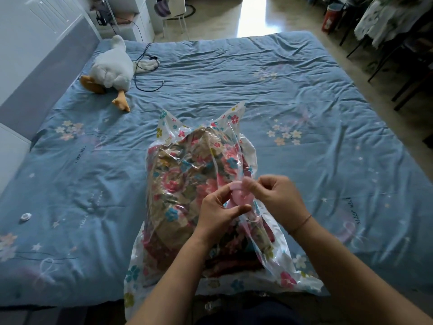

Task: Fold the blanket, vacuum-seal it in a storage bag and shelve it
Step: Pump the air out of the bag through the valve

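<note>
Two-handed grip: left hand (pixel 218 209), right hand (pixel 278 195), fingers clamped on pink valve (pixel 239 194) of storage bag (pixel 164 127) holding blanket (pixel 185 174). Risk: valve seated askew, air leaking back; film torn by twisting.

bed (pixel 281 90): blue floral cover | left: white cabinets (pixel 46 17) | floor (pixel 222 22): pale, bright glare | far: white chair (pixel 175 17) | right: dark chairs (pixel 410 73), perhaps a cloth-draped table (pixel 386 22)

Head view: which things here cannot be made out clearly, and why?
- Pink part: head view; left hand and right hand pinch and cover it, and it is partly blurred.
- Small white round object on the bed: head view; too small to identify.
- Storage bag near end: head view; forearms hide its closure.
</note>
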